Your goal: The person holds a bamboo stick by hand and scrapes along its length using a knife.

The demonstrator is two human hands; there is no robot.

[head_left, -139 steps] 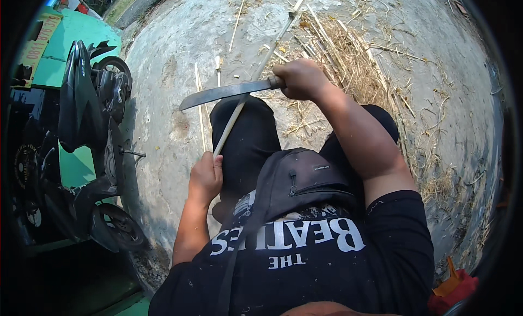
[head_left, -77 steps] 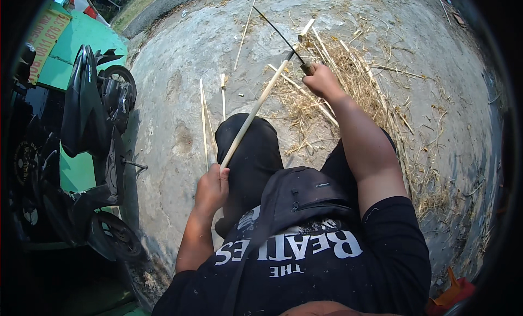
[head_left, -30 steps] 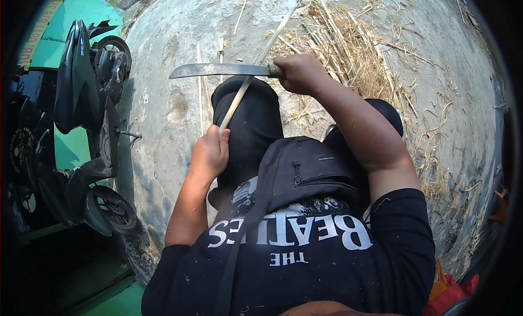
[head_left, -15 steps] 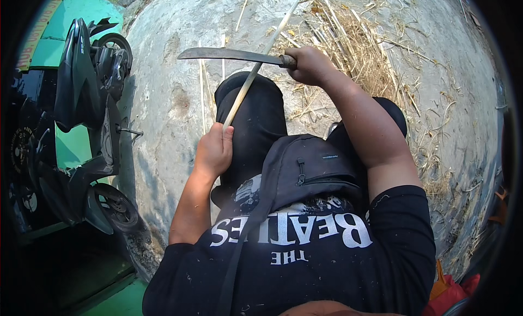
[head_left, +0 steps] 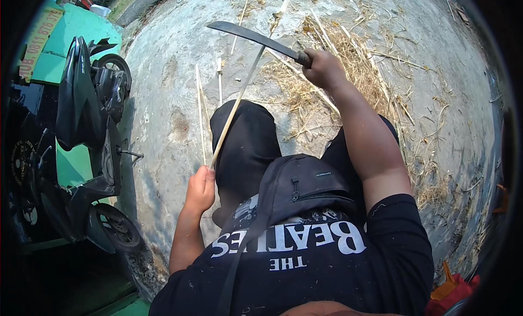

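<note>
My left hand is closed round the lower end of a long pale stick, beside my left knee. The stick slants up and to the right past the knee, and its far end is blurred. My right hand grips the wooden handle of a machete. Its dark curved blade points left and crosses the stick well above my left hand. Whether the edge touches the stick, I cannot tell.
Dry shavings and split strips lie heaped on the concrete ground ahead and to the right. A few thin sticks rest left of my knee. A black motorcycle stands at the left. A dark bag lies across my lap.
My left hand has drawn the stick down toward me. My right hand has shifted slightly right and down, and the machete blade now tilts with its tip higher.
</note>
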